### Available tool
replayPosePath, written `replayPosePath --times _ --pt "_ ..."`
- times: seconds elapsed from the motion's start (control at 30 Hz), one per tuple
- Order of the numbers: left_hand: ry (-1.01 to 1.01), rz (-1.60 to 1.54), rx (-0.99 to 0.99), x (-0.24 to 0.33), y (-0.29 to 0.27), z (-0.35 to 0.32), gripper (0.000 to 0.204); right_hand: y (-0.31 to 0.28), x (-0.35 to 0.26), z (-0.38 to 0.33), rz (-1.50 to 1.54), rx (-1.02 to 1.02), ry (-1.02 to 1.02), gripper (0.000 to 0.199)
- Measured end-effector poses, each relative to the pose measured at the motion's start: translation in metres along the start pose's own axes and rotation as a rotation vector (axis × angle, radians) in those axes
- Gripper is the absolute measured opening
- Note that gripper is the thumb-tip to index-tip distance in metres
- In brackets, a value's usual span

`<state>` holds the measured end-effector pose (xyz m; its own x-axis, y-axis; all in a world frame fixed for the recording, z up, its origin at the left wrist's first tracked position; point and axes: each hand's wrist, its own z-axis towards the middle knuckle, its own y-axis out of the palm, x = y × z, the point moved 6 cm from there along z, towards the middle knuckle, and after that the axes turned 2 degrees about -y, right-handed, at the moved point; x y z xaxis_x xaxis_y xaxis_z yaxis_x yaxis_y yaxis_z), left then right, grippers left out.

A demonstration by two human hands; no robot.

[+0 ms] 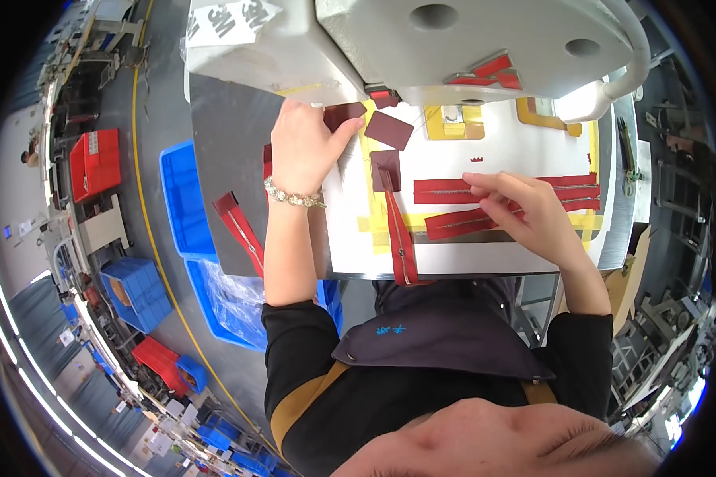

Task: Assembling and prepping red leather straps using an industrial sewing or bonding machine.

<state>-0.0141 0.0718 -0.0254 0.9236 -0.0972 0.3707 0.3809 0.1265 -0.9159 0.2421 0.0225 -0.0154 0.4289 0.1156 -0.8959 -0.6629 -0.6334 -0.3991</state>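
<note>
My left hand [306, 147], a beaded bracelet at its wrist, reaches to a maroon patch [344, 114] below the machine head. Its thumb lies along the patch, apart from the other fingers, which are partly hidden. A second maroon patch [390, 130] lies to the right. Below that, another maroon patch [380, 168] covers the upper end of a red zipper [402, 238] hanging over the table's near edge. My right hand [529, 215] hovers over or rests on two red zippers, an upper zipper [437, 191] and a lower zipper [449, 224], fingers stretched out and thumb apart.
The large pale machine head [485, 48] overhangs the far side. Yellow tape [378, 225] marks the white work surface [350, 238]. Another red zipper [243, 232] with a maroon end lies at left. Blue bins [189, 199] stand beside the table, one with clear plastic film.
</note>
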Motion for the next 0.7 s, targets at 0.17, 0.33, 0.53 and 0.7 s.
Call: replayPosePath --times 0.17,0.33,0.53,0.7 --pt "0.102 -0.044 -0.024 -0.007 0.011 0.0 0.061 0.027 -0.035 0.005 -0.662 0.028 -0.608 0.035" --pt "-0.036 -0.079 -0.111 -0.016 0.02 -0.002 0.057 0.059 -0.041 0.011 -0.966 -0.026 -0.878 0.036" --pt "-0.085 -0.163 -0.211 -0.017 0.023 0.001 0.044 0.07 -0.032 0.019 -1.029 -0.093 -0.863 0.034" --pt "-0.015 -0.287 -0.126 -0.016 0.023 0.002 0.034 0.069 -0.019 0.021 -0.928 -0.138 -0.777 0.032"
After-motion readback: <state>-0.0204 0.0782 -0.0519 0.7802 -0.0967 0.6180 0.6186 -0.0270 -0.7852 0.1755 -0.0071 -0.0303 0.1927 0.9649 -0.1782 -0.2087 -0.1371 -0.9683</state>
